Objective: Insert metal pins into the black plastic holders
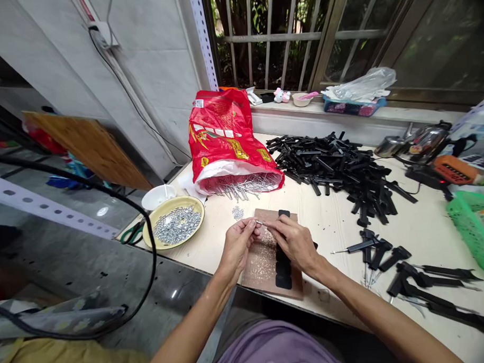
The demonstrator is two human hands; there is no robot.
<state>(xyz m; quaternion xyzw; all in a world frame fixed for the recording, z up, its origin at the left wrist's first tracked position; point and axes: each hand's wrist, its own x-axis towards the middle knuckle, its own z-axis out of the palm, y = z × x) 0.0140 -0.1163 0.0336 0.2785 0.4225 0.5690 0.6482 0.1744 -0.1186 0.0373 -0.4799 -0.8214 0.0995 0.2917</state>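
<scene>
My left hand (238, 245) and my right hand (295, 240) meet above a brown board (257, 279), fingertips pinched and close together. Between them shows the end of a small, thin metal piece (259, 222); the fingers cover the rest. Black pads (283, 267) lie in a row on the board under my right hand, and pale crumbs are scattered over its surface. Just beyond my left hand is a small heap of shiny metal bits (238, 212). More such bits fill a yellow bowl (152, 238) on the left.
A red bag (224, 129) spills thin metal rods (242, 187) at the back. Black plastic parts (324, 157) are piled behind; several with metal rods (371, 251) lie at right. Green-handled scissors (131, 234), a white bowl (157, 197), a green basket (465, 221) and a black cable (150, 232) stand around.
</scene>
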